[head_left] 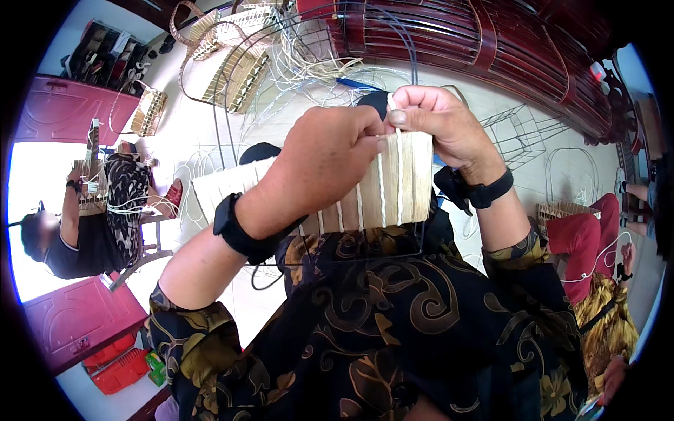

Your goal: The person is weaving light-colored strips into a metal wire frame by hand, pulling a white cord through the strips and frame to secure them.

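Note:
A half-woven basket [414,182] of pale flat strips lies across my lap, with twisted white cords running through it. Dark wire framing [421,245] shows around it, and a tall wire loop rises behind. My left hand [323,158] is closed, its thumb and fingertips pinching the basket's far edge. Just to its right, my right hand [439,123] pinches a pale cord [392,102] between thumb and forefinger, at the same edge. My left hand and forearm hide part of the weave.
Finished baskets [239,81] with handles and loose pale strands [295,63] lie on the floor ahead. A dark red wooden bench [449,35] stands far right, near a bare wire frame [523,133]. Co-workers sit at left [77,224] and right [597,245].

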`<state>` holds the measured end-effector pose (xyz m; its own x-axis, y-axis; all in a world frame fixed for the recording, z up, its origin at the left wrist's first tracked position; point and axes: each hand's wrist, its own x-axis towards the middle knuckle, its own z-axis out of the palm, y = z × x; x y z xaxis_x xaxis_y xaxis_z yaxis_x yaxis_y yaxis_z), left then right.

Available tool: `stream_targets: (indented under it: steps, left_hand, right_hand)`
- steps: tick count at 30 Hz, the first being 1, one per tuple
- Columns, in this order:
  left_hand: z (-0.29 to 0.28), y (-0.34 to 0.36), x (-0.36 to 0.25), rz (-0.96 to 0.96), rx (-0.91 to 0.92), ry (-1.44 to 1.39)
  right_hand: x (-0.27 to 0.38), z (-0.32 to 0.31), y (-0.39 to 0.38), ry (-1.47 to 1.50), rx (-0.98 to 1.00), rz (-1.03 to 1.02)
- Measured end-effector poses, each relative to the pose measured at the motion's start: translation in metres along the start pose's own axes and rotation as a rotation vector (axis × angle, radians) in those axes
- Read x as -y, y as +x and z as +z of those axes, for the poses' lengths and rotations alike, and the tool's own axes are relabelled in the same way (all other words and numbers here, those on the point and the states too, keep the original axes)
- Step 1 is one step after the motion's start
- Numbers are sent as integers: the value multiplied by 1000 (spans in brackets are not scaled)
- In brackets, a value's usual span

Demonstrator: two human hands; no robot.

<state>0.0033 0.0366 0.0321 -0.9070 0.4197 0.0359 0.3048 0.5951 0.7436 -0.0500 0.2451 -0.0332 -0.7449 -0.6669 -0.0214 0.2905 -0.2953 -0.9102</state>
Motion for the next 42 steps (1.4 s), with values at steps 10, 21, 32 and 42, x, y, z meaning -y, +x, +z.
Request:
stream_targets:
  steps: [10,21,32,42]
  left_hand:
    - [-30,-53,-15,49,-95,114]
    - [-13,-34,-16,167,-110,248]
    - [13,37,6,36,0,-87]
    - [10,45,4,-16,55,-116]
  right_hand:
    - [-1,-7,8,1,-42,39]
    - [11,0,1,-49,-142,29]
    - [8,-18,3,-49,-179,53]
    - [11,-24,8,-60,-173,139]
